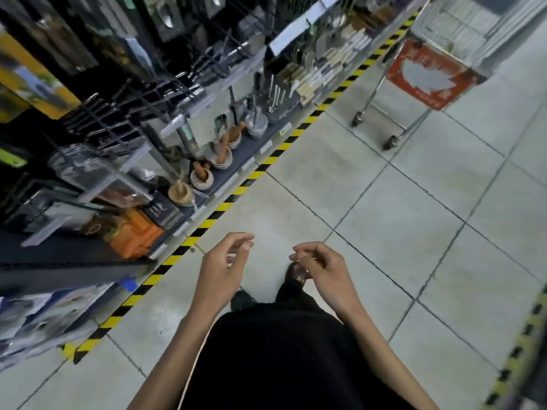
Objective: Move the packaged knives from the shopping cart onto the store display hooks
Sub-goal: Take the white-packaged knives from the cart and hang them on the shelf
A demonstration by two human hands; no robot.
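Currently, item status:
- Left hand (225, 261): fingers loosely curled, released, holding nothing.
- Right hand (319, 267): same, empty, low over tiled floor (399, 232).
- Shopping cart (438, 25): far up aisle, well apart from both hands, beside shelving.
- Packaged knives: none in hand; presumably in cart basket, contents too blurred to confirm.
- Display hooks (165, 96): dark prongs jutting toward aisle, many already loaded.

Risk, judged:
- Sleeveless arm snagging on protruding prongs during reach.
- Pack hole missing hook tip, pack dropping to floor.
- Wheeled cart rolling off when leaned on.
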